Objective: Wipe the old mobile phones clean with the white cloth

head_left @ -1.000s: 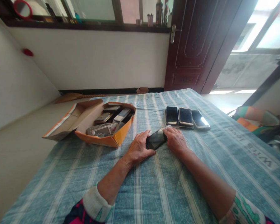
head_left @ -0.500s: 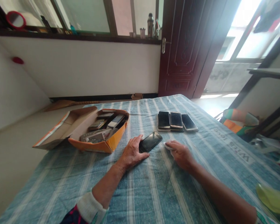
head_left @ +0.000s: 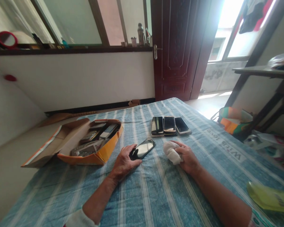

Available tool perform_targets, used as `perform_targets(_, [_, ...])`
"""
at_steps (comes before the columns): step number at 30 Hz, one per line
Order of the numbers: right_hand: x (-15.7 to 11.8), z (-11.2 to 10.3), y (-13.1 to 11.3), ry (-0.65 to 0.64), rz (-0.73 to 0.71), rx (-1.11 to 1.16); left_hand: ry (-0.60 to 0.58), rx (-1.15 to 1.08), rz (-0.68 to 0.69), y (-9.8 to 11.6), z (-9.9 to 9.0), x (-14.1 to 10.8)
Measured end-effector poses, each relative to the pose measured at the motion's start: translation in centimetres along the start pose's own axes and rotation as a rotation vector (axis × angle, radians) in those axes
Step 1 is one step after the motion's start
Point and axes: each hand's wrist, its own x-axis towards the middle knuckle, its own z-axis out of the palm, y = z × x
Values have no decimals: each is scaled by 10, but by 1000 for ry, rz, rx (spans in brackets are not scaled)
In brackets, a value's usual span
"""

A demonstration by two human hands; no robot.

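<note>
A black smartphone (head_left: 144,149) is gripped along its lower left end by my left hand (head_left: 125,159), thumb on the near edge and fingers on the far one. Its dark screen faces up and catches a bright reflection. A crumpled white cloth (head_left: 172,152) is bunched in my right hand (head_left: 188,158), just right of the phone and apart from it. Beyond my hands, several phones (head_left: 169,124) lie in three side-by-side piles. To the left, an orange cardboard box (head_left: 109,149) with its lid folded back holds several more phones (head_left: 92,147).
Everything rests on a bed with a blue striped sheet (head_left: 134,201). A yellow-green item (head_left: 269,195) lies at the lower right. A dark red door (head_left: 175,56) and a windowsill (head_left: 73,50) stand behind; a dark table (head_left: 257,73) is at the right.
The camera view has shifted, so the scene sits further left. My right hand has turned, showing more of the white cloth. My left hand still holds the phone, which now reflects light.
</note>
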Motion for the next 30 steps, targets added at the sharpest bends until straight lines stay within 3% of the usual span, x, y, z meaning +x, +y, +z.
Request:
perform_targets(10, [-1, 3, -1, -41, 24, 9, 0, -66, -124, 13, 0, 0])
perform_targets(17, [-3, 4, -12, -56, -19, 16, -103, -721, -519, 38, -8, -4])
perform_targets(22, [-5, -1, -24, -127, -5, -113, -128, -1013, -671, 60, 0, -1])
perform_targets(26, [-8, -8, -30, -336, 80, -319, -87, -1003, -623, 79, 17, 12])
perform_targets(30, [-7, -13, -32, -533, 179, -569, -63, -825, -419, 109, 40, 36])
